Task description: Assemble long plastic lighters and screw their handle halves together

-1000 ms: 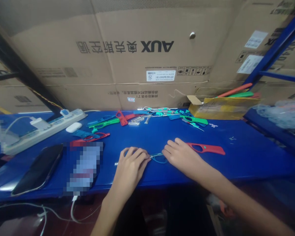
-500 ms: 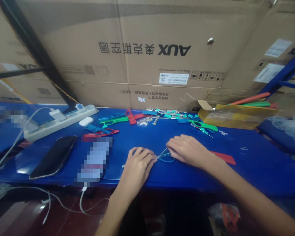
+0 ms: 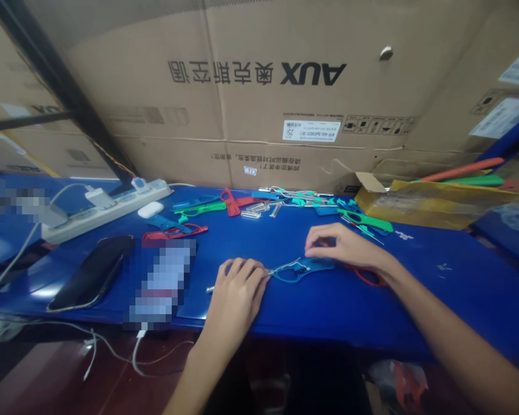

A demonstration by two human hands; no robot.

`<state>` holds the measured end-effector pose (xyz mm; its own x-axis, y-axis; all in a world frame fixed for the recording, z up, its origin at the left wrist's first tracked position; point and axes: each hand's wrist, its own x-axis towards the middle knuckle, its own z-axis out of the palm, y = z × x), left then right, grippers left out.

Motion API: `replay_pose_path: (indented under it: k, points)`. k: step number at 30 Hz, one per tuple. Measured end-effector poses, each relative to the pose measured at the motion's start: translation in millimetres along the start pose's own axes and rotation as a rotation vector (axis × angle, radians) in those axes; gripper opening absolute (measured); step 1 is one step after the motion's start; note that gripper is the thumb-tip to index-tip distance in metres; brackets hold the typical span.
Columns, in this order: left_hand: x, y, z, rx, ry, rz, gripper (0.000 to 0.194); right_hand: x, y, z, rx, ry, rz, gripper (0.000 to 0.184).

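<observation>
My left hand [image 3: 240, 291] is closed on the narrow end of a blue plastic lighter casing [image 3: 289, 275] with a finger loop. A metal tube end [image 3: 210, 289] sticks out on the other side of that hand. A thin pale wire [image 3: 285, 266] runs along the casing over the loop. My right hand [image 3: 335, 245] is above the casing's wide end, its thumb and fingers pinched together; anything between them is too small to make out. Partly under my right wrist lies a red casing [image 3: 367, 276].
Coloured casings [image 3: 203, 207], clear parts [image 3: 259, 210] and wired pieces [image 3: 307, 199] lie at the back. A yellow-taped box [image 3: 432, 204] stands back right. Two phones, one dark [image 3: 93, 271], one lit [image 3: 162, 282], a white case [image 3: 150, 209] and a power strip [image 3: 112, 213] are left.
My right hand has moved up and away from the casing's loop, and more of the blue casing and wire shows. My left hand keeps its hold. The view has shifted slightly.
</observation>
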<state>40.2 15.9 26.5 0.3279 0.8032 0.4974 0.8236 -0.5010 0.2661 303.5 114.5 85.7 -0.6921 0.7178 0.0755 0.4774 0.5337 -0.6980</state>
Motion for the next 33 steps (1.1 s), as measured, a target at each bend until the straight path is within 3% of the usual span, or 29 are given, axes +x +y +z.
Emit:
replay_pose_path:
  k: [4, 11, 17, 20, 25, 28, 33]
  points:
    - [-1.6, -1.1, 1.1, -0.016, -0.002, -0.014, 0.011, -8.4, 3.0, 10.3, -0.060, -0.118, -0.107, 0.027]
    - [4.9, -6.9, 0.4, -0.077, -0.065, -0.037, 0.010, -1.4, 5.1, 21.2, -0.207, -0.084, -0.011, 0.024]
    - [39.0, -0.1, 1.6, -0.057, -0.277, -0.080, 0.007, -7.2, 7.5, 6.9, -0.277, -0.045, 0.133, 0.024]
    - [56.5, 0.3, -6.2, 0.010, -0.415, -0.032, 0.006, -10.0, 8.4, 2.6, -0.286, -0.058, 0.147, 0.026]
    - [97.4, -13.6, -18.7, -0.047, -0.512, 0.037, 0.039, -10.1, 5.0, 5.4, -0.346, -0.059, 0.101, 0.028]
    - [141.3, -15.8, -1.5, -0.047, -0.379, 0.036, 0.034, -9.3, 1.6, 9.4, -0.405, -0.046, 0.098, 0.029]
    - [201.4, -5.5, 57.4, 0.251, -0.298, 0.090, 0.027, -7.3, -0.8, 15.0, -0.481, -0.007, 0.093, 0.032]
